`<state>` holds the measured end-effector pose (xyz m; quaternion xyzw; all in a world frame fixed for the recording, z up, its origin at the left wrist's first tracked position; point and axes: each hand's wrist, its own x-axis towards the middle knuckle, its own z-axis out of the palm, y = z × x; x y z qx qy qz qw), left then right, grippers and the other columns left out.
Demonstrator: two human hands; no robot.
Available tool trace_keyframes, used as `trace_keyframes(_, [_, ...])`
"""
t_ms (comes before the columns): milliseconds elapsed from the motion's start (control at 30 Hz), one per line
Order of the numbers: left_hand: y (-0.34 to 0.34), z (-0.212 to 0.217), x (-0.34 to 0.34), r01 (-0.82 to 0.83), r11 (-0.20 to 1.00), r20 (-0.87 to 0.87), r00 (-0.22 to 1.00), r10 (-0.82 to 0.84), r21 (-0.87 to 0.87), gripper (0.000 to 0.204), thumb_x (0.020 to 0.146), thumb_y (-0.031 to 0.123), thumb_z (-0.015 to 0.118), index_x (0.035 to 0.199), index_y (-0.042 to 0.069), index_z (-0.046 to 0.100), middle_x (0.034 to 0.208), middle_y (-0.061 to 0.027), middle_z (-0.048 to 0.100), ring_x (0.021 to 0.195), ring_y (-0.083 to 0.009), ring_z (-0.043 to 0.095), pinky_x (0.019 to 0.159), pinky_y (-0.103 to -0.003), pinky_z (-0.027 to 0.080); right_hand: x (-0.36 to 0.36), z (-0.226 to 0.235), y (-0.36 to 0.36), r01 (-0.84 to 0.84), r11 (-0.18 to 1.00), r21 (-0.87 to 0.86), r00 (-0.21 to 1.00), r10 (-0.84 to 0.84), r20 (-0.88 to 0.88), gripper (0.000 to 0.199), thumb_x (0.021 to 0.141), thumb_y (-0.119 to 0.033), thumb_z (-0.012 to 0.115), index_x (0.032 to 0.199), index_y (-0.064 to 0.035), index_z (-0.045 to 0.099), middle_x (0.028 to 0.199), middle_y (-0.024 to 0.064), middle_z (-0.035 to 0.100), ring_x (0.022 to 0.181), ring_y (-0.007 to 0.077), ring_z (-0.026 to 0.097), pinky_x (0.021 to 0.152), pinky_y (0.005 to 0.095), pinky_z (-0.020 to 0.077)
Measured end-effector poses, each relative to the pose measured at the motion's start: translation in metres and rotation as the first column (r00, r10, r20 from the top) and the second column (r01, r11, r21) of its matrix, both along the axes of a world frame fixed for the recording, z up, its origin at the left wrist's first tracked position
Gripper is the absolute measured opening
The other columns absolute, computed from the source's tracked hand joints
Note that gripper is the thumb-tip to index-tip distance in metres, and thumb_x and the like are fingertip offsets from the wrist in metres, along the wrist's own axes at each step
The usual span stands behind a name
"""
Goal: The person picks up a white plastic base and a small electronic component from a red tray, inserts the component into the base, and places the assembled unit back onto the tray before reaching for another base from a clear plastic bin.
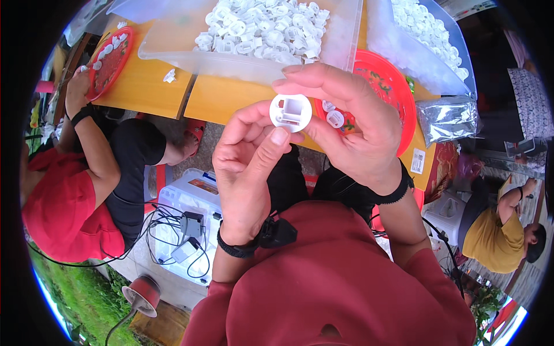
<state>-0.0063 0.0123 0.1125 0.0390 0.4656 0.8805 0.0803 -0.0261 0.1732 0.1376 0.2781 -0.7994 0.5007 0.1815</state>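
Note:
My left hand (248, 155) pinches a round white plastic part (296, 109) between thumb and fingers, above the near edge of the table. A squarish raised frame stands on the part's face. Beside it my right hand (360, 124) is open, its fingers curved over the top and apart from the thumb. The right thumb reaches to the part's right edge; whether it presses there I cannot tell. Behind my right hand lies a red patterned tray (407, 115) with a few white parts (334, 119) on it.
A clear bin (167, 49) heaped with white parts stands at the far side of the yellow table (216, 98). Another full bin (461, 86) is at the right, by a silver bag (447, 120). A co-worker (75, 196) sits left at a red tray (118, 72). Cables (167, 225) lie below.

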Motion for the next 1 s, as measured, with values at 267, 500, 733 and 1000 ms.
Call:
trace_keyframes(267, [0.003,-0.012,0.001,-0.001,0.996,0.034,0.999,0.004,-0.086,0.028,0.092,0.011,0.060,0.118,0.000,0.056,0.097,-0.0061,0.066,0.085,-0.0117,0.062,0.079,-0.025,0.048,0.014,-0.017,0.011,0.026,0.997,-0.072,0.999,-0.024,0.029,0.050,0.079,0.005,0.070,0.126,0.0055,0.051,0.120,0.0179,0.063,0.112,0.0261,0.062,0.096,0.0345,0.0496])
trace_keyframes(500, [0.004,-0.021,0.001,0.042,0.997,0.093,0.995,-0.036,-0.062,0.030,0.092,0.008,0.060,0.121,-0.001,0.056,0.107,-0.0090,0.066,0.091,-0.0137,0.063,0.083,-0.028,0.050,0.019,-0.033,0.004,0.118,0.972,-0.202,0.991,-0.104,0.082,0.046,0.074,-0.001,0.073,0.118,-0.0072,0.062,0.116,0.0076,0.066,0.100,0.0242,0.067,0.080,0.0303,0.0547])
trace_keyframes(733, [0.007,-0.023,0.003,0.037,0.989,0.022,0.999,-0.035,-0.145,0.031,0.092,0.007,0.060,0.122,0.000,0.056,0.112,-0.0109,0.065,0.095,-0.0151,0.063,0.083,-0.029,0.050,0.020,-0.038,0.004,0.118,0.938,-0.327,0.990,-0.085,0.116,0.045,0.075,0.001,0.071,0.119,-0.0054,0.061,0.118,0.0063,0.065,0.107,0.0237,0.064,0.088,0.0307,0.0525])
trace_keyframes(1000, [0.004,-0.032,0.003,0.054,0.994,0.041,0.998,-0.051,-0.096,0.029,0.092,0.006,0.059,0.120,0.000,0.056,0.108,-0.0097,0.065,0.092,-0.0148,0.063,0.083,-0.030,0.051,0.022,-0.041,0.006,0.116,0.948,-0.296,0.993,-0.105,0.054,0.047,0.072,0.005,0.069,0.117,-0.0059,0.061,0.118,0.0049,0.065,0.104,0.0229,0.065,0.086,0.0312,0.0530])
